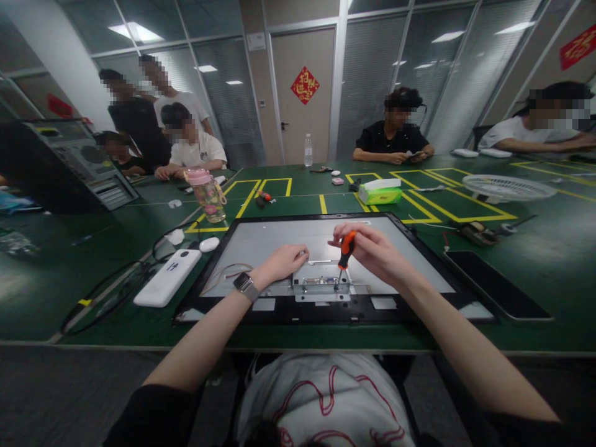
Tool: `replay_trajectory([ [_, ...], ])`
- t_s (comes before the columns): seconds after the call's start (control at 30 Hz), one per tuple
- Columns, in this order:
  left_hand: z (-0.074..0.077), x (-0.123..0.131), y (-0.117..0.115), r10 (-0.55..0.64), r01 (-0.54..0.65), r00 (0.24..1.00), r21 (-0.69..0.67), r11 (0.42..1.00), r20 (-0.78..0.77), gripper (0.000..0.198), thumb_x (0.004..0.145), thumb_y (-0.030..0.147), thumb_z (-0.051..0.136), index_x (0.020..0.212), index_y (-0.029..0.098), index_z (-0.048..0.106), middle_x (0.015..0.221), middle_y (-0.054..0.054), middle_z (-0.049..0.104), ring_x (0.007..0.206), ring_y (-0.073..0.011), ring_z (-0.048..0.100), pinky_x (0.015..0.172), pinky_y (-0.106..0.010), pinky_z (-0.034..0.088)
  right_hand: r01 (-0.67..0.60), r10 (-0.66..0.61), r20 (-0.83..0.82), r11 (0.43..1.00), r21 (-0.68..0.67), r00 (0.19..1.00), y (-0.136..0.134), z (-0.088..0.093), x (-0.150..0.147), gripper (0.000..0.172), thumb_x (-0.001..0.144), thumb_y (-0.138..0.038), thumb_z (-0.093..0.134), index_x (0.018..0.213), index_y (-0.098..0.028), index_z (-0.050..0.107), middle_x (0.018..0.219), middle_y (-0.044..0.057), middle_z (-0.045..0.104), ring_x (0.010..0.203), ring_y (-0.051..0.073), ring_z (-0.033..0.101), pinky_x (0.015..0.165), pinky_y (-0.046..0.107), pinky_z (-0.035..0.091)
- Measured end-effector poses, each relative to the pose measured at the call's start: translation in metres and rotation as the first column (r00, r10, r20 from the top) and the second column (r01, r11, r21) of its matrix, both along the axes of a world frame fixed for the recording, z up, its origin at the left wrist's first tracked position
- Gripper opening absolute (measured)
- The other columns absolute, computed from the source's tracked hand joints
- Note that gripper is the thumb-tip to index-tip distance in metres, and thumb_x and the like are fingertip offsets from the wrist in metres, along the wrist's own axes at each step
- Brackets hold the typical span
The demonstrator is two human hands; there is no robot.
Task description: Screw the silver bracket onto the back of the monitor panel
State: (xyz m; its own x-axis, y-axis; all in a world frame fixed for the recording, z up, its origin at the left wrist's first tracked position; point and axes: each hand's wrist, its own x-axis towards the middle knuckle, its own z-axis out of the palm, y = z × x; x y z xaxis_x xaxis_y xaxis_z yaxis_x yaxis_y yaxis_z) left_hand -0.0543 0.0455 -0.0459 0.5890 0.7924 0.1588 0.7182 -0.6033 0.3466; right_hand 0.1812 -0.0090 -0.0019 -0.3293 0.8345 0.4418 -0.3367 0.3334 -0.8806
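Observation:
A large flat display panel [261,239] with a black frame lies back side up in front of me. My right hand [372,248] grips an orange and black screwdriver [347,248]. Its shaft points down, with the tip at the right side of a small metal bracket with a circuit board [321,282] near the panel's front edge. My left hand [282,262], a watch on its wrist, rests by the bracket's left side with curled fingers; what lies under them is hidden. Thin wires [228,273] run across the panel beside that wrist.
Left of the panel are a white power bank [167,278], black cables [107,292] and a pink-lidded bottle [209,197]. A black phone [496,282] lies at the right. Beyond stand a green tissue pack [380,192] and a white fan grille [507,187]. Several people sit or stand around the table.

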Motion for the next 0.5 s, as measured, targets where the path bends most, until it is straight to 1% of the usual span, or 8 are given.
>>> replay_trajectory([
  [0.07,-0.0003,-0.0002,0.0003,-0.006,0.006,1.0,-0.003,1.0,0.003,0.031,0.098,0.03,0.041,0.103,0.018,0.069,0.094,-0.007,0.073,0.084,-0.021,0.065,0.079,-0.029,0.048,0.024,-0.024,0.007,0.999,0.023,1.0,0.0017,-0.0011,0.0017,0.025,0.078,-0.05,0.077,0.083,-0.026,0.072,0.091,0.003,0.067,0.088,0.019,0.064,0.097,0.043,0.051],
  [0.17,-0.0006,-0.0006,0.0009,-0.013,0.013,1.0,-0.001,1.0,0.009,0.03,0.098,0.031,0.042,0.102,0.019,0.069,0.093,-0.006,0.073,0.083,-0.0207,0.065,0.078,-0.028,0.048,0.019,-0.019,0.023,1.0,0.013,1.0,0.0018,-0.0011,0.0032,0.026,0.082,-0.05,0.073,0.094,-0.027,0.073,0.086,0.003,0.068,0.085,0.02,0.065,0.09,0.042,0.053],
  [0.23,-0.0008,-0.0007,0.0013,-0.015,0.015,1.0,0.003,1.0,0.011,0.03,0.098,0.03,0.041,0.101,0.019,0.069,0.092,-0.006,0.073,0.082,-0.0203,0.065,0.077,-0.028,0.047,-0.005,0.005,0.014,1.0,-0.004,1.0,0.0007,-0.0007,0.0027,0.026,0.086,-0.049,0.069,0.101,-0.028,0.072,0.087,0.003,0.07,0.086,0.02,0.066,0.086,0.041,0.054],
  [0.27,-0.0009,-0.0007,0.0014,-0.016,0.016,1.0,0.006,1.0,0.01,0.031,0.098,0.03,0.041,0.1,0.019,0.069,0.091,-0.006,0.073,0.081,-0.0202,0.065,0.077,-0.028,0.047,-0.015,0.015,0.002,1.0,-0.009,1.0,0.0001,-0.0006,0.0021,0.025,0.088,-0.048,0.067,0.102,-0.028,0.072,0.088,0.003,0.07,0.086,0.02,0.067,0.086,0.04,0.054],
  [0.37,-0.0012,-0.0008,0.0015,-0.017,0.017,1.0,0.01,1.0,0.009,0.03,0.099,0.03,0.041,0.099,0.019,0.069,0.091,-0.006,0.072,0.081,-0.0202,0.064,0.076,-0.028,0.047,-0.032,0.032,-0.034,0.999,-0.004,0.999,-0.0005,-0.001,0.0009,0.021,0.088,-0.046,0.067,0.098,-0.028,0.074,0.093,0.003,0.071,0.09,0.019,0.067,0.093,0.041,0.052],
  [0.43,-0.0011,-0.0008,0.0013,-0.02,0.02,1.0,0.006,1.0,0.013,0.03,0.098,0.03,0.041,0.1,0.018,0.069,0.092,-0.006,0.072,0.081,-0.0205,0.065,0.076,-0.028,0.047,-0.036,0.036,-0.035,0.999,0.026,0.999,0.0,-0.0017,0.0017,0.021,0.084,-0.048,0.072,0.091,-0.028,0.076,0.097,0.003,0.07,0.095,0.02,0.066,0.097,0.043,0.051],
  [0.5,-0.0006,-0.0007,0.0009,-0.022,0.022,1.0,-0.001,1.0,0.016,0.029,0.098,0.03,0.042,0.101,0.018,0.069,0.092,-0.006,0.073,0.082,-0.0206,0.065,0.077,-0.029,0.047,-0.03,0.031,-0.018,0.998,0.048,0.999,0.0004,-0.0023,0.0034,0.021,0.078,-0.048,0.078,0.085,-0.028,0.076,0.096,0.003,0.069,0.094,0.02,0.066,0.095,0.043,0.052],
])
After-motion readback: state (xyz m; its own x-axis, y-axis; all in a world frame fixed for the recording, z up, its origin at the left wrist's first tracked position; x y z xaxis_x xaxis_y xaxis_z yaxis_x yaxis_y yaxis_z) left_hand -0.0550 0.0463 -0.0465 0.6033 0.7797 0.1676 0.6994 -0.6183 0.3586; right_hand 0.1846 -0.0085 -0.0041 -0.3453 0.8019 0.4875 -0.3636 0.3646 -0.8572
